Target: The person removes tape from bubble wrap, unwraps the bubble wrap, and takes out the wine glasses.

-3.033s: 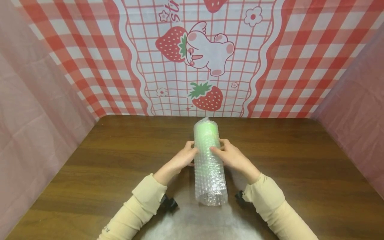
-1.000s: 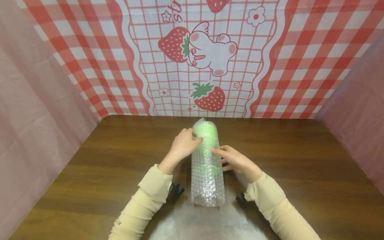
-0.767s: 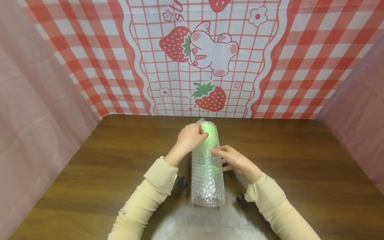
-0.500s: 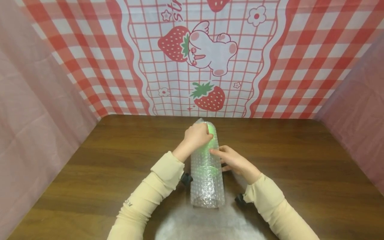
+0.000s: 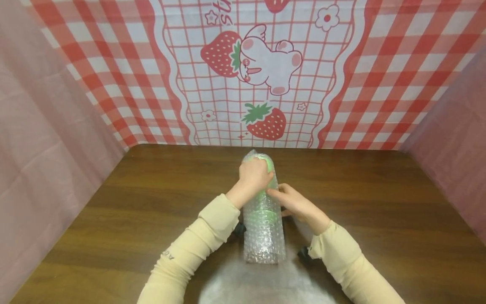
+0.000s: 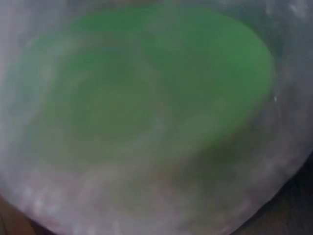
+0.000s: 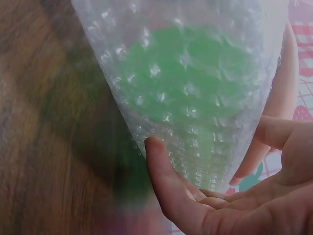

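Note:
A roll of bubble wrap (image 5: pixel 263 240) with a bright green round-ended object (image 7: pixel 190 73) inside stands in the middle of the table. My left hand (image 5: pixel 255 174) lies across its upper part, fingers bent over the wrap and thumb toward the right side. The fingertips are hidden behind the hand. My right hand (image 5: pixel 298 204) grips the roll from the right, thumb on the near face and fingers around the side. Close up in the left wrist view, the green object (image 6: pixel 161 83) shows blurred through the clear wrap. The lower end of the roll looks hollow, wrap only.
The brown wooden table (image 5: pixel 144 202) runs back to a red-and-white checked cloth (image 5: pixel 121 84) with strawberry prints. Pink curtains (image 5: pixel 49 126) hang at both sides. A black wrist camera (image 5: pixel 305 254) sits under the right cuff.
My left hand has moved from the roll's left side up and rightward across its top, covering more of the green. My right hand stays at the right side.

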Available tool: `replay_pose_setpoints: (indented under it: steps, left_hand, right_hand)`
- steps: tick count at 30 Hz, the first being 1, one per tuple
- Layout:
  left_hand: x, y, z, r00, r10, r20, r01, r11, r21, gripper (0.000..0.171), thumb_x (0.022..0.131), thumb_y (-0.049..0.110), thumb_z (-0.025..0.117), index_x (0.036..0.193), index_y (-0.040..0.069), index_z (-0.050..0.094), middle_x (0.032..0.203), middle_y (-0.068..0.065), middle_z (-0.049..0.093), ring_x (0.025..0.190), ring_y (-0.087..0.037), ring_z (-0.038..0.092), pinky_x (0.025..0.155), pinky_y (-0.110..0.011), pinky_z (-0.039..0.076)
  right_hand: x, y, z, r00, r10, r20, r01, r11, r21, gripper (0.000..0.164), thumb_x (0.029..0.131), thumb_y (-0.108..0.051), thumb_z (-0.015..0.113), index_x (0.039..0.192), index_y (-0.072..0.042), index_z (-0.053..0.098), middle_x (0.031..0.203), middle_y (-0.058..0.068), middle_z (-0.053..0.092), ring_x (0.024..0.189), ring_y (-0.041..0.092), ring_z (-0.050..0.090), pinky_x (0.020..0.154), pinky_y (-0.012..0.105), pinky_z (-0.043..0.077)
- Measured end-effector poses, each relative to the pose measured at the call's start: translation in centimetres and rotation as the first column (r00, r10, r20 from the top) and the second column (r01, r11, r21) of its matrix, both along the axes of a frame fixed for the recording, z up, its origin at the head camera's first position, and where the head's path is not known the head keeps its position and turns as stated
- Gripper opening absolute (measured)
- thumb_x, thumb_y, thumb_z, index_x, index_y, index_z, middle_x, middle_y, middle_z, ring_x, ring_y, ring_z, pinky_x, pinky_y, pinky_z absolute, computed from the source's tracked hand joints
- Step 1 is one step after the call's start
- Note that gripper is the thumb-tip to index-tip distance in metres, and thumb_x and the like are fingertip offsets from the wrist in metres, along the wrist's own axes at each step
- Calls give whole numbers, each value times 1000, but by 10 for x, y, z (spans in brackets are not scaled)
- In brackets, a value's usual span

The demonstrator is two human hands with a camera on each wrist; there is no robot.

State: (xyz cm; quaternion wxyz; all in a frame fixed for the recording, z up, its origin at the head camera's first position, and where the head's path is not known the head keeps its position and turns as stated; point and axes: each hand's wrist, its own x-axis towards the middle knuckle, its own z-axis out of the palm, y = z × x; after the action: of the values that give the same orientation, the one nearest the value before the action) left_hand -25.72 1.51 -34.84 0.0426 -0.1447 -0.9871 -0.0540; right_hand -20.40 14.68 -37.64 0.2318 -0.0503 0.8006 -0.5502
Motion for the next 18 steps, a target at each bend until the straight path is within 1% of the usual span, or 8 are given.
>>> replay_pose_setpoints:
  steps: [2,6,9,14,18]
  left_hand:
    - [1,2,-2,999,-7,-37,7,1000,-4,34,87,41,54,69,13,60,69,0,58,55,-13,52,50,-29,49]
    - [2,5,-5,996,-36,-87,36,999,7,33,88,33,55,60,15,54,55,3,51,46,-10,43,43,-26,44]
    - [4,7,-5,995,-47,-89,48,999,4,36,88,34,54,56,17,50,49,5,44,42,-8,37,37,-22,38]
    - [5,9,-5,995,-21,-94,21,1000,-1,40,85,44,57,55,17,51,48,6,45,42,-8,38,37,-22,36]
    - [5,10,-6,994,-12,-111,15,1000,23,42,84,39,60,50,18,45,47,6,43,42,-9,36,36,-23,35]
  right_hand:
    - [0,0,0,1000,-2,-4,2,1000,10,69,94,-38,43,133,13,18,138,32,23,124,49,28,87,57,45]
    - [1,-1,0,1000,-15,-2,15,1000,17,68,94,-36,42,134,12,17,138,31,22,125,48,27,88,57,44]
    - [1,-2,-1,1000,-31,-2,31,999,8,66,94,-34,43,134,12,18,138,31,23,125,46,29,88,57,44]
    - [1,-3,-2,999,-51,-6,51,999,-9,63,93,-34,45,130,12,23,136,30,26,122,45,34,87,56,45]
    - [1,-3,-2,999,-39,-8,39,999,3,60,93,-36,45,127,11,27,135,29,27,122,44,33,88,57,44]
